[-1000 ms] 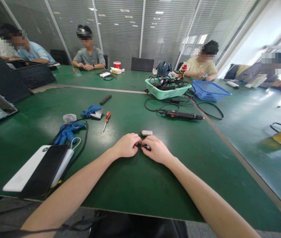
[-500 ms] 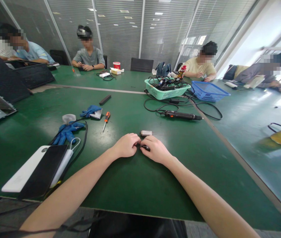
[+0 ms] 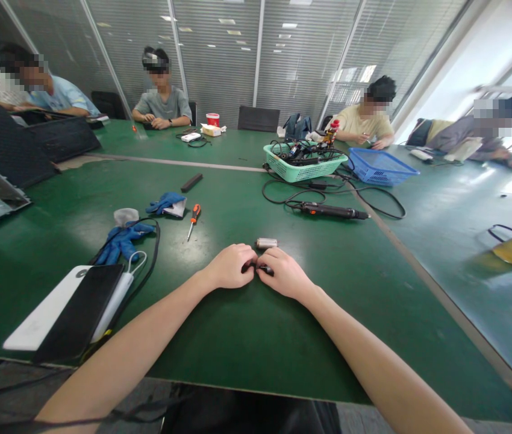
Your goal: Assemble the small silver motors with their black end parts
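We hold our two bare hands close together over the green, glossy tabletop [image 3: 247, 337], fingertips just about meeting; our left hand [image 3: 231, 266] is curled almost closed, thumb and fingers pinching a small black part [image 3: 247, 266] that shows only in the gap beneath the knuckles; our right hand [image 3: 285, 272] is likewise bent well in, fingers wrapped over a short, dark, shiny rounded piece [image 3: 267, 270] whose near end pokes out under the palm; whether these two are halves of one object or separate bits, we cannot tell, since our fingers cover the join. Just beyond the right fingers lies a silver metal cylinder with a darker left end [image 3: 267, 243], on its side and in neither hand; we cannot tell whether the knuckles touch it. We judge the step in hand to be close two-handed fingerwork on the dark pieces; the next move, as we read it, calls for a steady right grip and fine control from the left fingertips. Farther off, to the left, lies a slim screwdriver with an orange and black handle [image 3: 195, 215]; to the right, a long black pen-shaped power driver [image 3: 334, 210]; both lie untouched.
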The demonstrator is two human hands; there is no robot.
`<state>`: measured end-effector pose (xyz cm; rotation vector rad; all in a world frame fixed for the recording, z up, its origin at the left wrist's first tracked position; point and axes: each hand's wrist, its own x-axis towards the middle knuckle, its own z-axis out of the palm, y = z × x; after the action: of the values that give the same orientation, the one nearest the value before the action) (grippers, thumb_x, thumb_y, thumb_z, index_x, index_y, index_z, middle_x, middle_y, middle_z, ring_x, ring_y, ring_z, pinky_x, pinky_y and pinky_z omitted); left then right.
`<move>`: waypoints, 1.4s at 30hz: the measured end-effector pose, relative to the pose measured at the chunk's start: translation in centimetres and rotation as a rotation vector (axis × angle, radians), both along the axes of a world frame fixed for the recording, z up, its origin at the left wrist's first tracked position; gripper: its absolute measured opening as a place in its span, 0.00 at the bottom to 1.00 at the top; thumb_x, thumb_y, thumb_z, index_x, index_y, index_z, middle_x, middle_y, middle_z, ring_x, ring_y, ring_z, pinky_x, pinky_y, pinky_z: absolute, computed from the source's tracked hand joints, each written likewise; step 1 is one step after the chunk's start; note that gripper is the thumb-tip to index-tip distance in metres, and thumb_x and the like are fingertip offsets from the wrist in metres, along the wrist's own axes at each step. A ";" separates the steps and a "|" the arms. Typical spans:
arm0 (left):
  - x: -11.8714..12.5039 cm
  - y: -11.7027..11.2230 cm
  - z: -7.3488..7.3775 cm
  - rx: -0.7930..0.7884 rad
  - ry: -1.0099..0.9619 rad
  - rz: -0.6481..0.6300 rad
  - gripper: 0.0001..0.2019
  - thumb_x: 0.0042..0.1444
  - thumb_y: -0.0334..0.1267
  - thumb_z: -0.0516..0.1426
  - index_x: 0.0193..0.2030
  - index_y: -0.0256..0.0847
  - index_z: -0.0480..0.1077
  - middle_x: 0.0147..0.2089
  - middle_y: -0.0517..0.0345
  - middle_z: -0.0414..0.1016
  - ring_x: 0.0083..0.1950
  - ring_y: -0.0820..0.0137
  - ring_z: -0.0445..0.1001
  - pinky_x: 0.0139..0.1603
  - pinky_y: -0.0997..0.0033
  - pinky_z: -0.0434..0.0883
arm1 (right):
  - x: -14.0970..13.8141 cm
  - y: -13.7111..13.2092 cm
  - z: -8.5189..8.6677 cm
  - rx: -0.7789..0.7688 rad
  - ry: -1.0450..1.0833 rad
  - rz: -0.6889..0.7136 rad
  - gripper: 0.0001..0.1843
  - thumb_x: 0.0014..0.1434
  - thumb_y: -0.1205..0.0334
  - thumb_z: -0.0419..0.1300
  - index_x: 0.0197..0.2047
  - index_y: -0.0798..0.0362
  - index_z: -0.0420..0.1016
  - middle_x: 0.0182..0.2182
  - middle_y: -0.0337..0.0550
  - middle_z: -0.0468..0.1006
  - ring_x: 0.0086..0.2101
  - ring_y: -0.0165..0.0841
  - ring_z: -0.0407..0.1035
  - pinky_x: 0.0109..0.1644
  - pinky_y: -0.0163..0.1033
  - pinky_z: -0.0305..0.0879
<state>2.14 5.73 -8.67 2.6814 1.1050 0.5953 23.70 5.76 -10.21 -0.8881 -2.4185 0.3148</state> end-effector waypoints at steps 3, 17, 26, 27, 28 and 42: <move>0.2 -0.1 0.1 0.011 0.004 0.008 0.04 0.59 0.38 0.57 0.36 0.41 0.68 0.35 0.55 0.73 0.40 0.65 0.70 0.42 0.65 0.66 | 0.2 0.1 0.0 -0.013 0.011 0.004 0.04 0.62 0.69 0.61 0.39 0.51 0.74 0.38 0.45 0.74 0.42 0.38 0.69 0.49 0.43 0.68; -0.3 0.1 0.0 0.061 0.075 0.016 0.07 0.64 0.39 0.55 0.41 0.40 0.73 0.40 0.53 0.75 0.44 0.64 0.72 0.48 0.64 0.69 | 4.4 0.2 -0.1 0.003 -0.039 -0.067 0.04 0.64 0.65 0.59 0.42 0.49 0.74 0.38 0.44 0.76 0.42 0.38 0.70 0.49 0.44 0.68; -1.3 0.4 -0.6 0.061 0.070 0.068 0.06 0.63 0.36 0.54 0.41 0.41 0.73 0.41 0.53 0.76 0.44 0.64 0.73 0.48 0.63 0.70 | 15.8 0.5 -1.2 0.053 -0.135 -0.352 0.07 0.65 0.58 0.56 0.41 0.49 0.74 0.37 0.44 0.78 0.38 0.38 0.73 0.45 0.42 0.70; -1.3 0.4 -0.6 0.060 0.074 0.068 0.06 0.63 0.36 0.54 0.41 0.41 0.73 0.41 0.53 0.76 0.44 0.64 0.73 0.48 0.63 0.70 | 17.3 0.5 -1.4 0.055 -0.154 -0.395 0.08 0.65 0.57 0.56 0.41 0.49 0.74 0.37 0.44 0.78 0.38 0.38 0.74 0.45 0.42 0.70; -1.3 0.4 -0.7 0.059 0.079 0.068 0.06 0.63 0.36 0.54 0.41 0.41 0.73 0.41 0.53 0.76 0.44 0.64 0.73 0.48 0.63 0.70 | 18.9 0.6 -1.7 0.055 -0.176 -0.434 0.09 0.64 0.55 0.56 0.41 0.49 0.75 0.37 0.44 0.79 0.38 0.38 0.74 0.45 0.42 0.70; -1.1 0.7 -1.0 0.056 0.082 0.087 0.07 0.62 0.34 0.54 0.41 0.41 0.73 0.40 0.54 0.76 0.41 0.65 0.72 0.44 0.64 0.70 | 27.8 -0.6 -3.1 0.113 -0.332 -0.979 0.17 0.61 0.47 0.55 0.37 0.50 0.77 0.36 0.47 0.80 0.35 0.43 0.73 0.38 0.45 0.66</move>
<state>1.00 6.44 -9.63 2.7393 1.2504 0.5432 51.47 5.14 -13.30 -2.0228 -1.9198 -0.3583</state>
